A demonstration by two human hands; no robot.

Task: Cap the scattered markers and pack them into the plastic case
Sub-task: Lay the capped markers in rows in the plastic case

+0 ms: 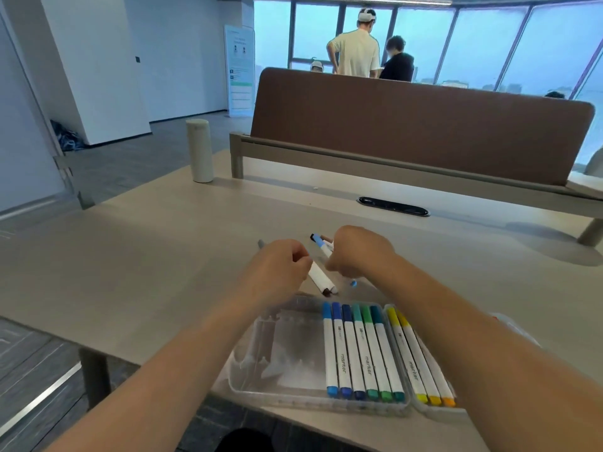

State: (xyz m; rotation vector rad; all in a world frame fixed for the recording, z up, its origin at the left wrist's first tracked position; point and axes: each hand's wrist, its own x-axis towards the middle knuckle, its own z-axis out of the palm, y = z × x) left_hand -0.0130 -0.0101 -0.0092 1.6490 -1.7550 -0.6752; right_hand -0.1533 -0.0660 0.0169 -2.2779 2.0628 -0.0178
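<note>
A clear plastic case (280, 380) lies open at the desk's near edge. Several capped blue and green markers (359, 350) fill its right part, and yellow and orange ones (421, 363) lie in the lid half beside it. My left hand (277, 272) is closed around white markers (321, 280) whose brown and white ends point toward the case. My right hand (359, 252) grips a white marker with a light blue end (321, 244). A small blue cap (353, 283) sits below my right hand. More markers (323, 238) lie behind, partly hidden.
A cream cylindrical bottle (199, 151) stands at the desk's far left. A brown divider panel (421, 125) closes off the back. A black cable slot (393, 206) lies in the desk behind my hands. People stand beyond the divider by the windows.
</note>
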